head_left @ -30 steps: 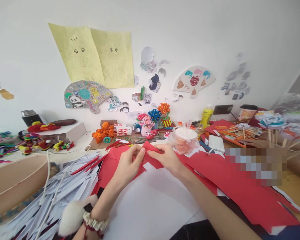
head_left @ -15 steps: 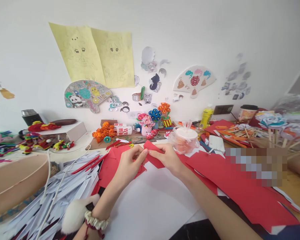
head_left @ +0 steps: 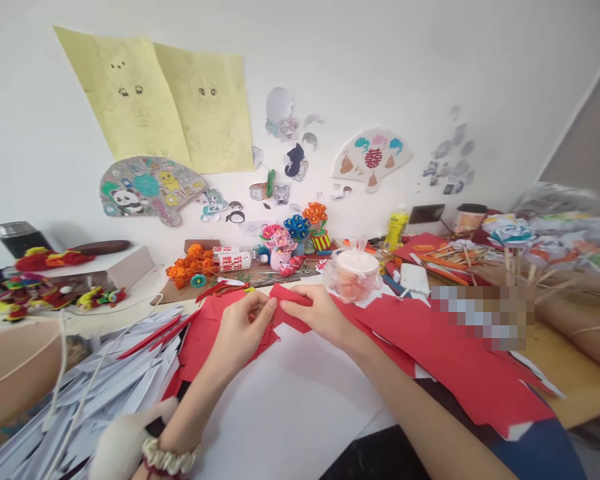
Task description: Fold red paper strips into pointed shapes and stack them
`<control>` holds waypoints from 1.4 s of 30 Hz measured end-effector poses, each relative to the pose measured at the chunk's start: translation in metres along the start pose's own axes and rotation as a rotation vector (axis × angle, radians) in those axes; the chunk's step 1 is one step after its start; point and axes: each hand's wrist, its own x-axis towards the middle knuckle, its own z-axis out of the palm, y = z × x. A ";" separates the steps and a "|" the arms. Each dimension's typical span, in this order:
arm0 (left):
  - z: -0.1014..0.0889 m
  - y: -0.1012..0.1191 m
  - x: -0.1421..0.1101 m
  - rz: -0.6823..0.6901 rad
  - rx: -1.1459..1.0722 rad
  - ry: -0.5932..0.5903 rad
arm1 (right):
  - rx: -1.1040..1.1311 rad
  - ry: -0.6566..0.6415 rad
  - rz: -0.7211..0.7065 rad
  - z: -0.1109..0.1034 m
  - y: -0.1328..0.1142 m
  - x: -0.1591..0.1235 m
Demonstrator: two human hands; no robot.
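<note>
A small folded piece of red paper (head_left: 291, 308) is held up between both hands, above the far edge of a large white sheet (head_left: 290, 393). My right hand (head_left: 320, 317) grips it with the thumb on top and the fingers behind. On its left edge my left hand (head_left: 245, 327) pinches with thumb and forefinger; the exact contact is partly hidden by the fingertips. Beneath and beside my left hand lie red paper pieces (head_left: 200, 333). Larger red sheets (head_left: 430, 353) spread out to the right of my right forearm.
White paper strips (head_left: 125, 387) pile up at the left beside a beige tub (head_left: 15, 360) and a white cable (head_left: 60, 373). A bagged lidded cup (head_left: 357, 267) stands behind my right hand. Handmade flowers (head_left: 280, 240) line the back. Another person's arm (head_left: 580, 320) is at the right.
The view has turned slightly to the right, so everything sits further left in the picture. Both hands keep hold of the red paper, with only slight finger movement.
</note>
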 end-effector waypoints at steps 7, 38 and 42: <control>-0.006 -0.003 0.004 -0.090 -0.057 0.052 | -0.211 0.003 -0.049 0.000 0.000 0.000; -0.001 0.019 0.000 -0.276 -0.290 0.122 | 0.176 0.049 0.104 -0.002 0.002 0.006; 0.001 0.017 0.000 -0.243 -0.347 0.162 | 0.300 -0.012 0.114 0.000 -0.005 0.004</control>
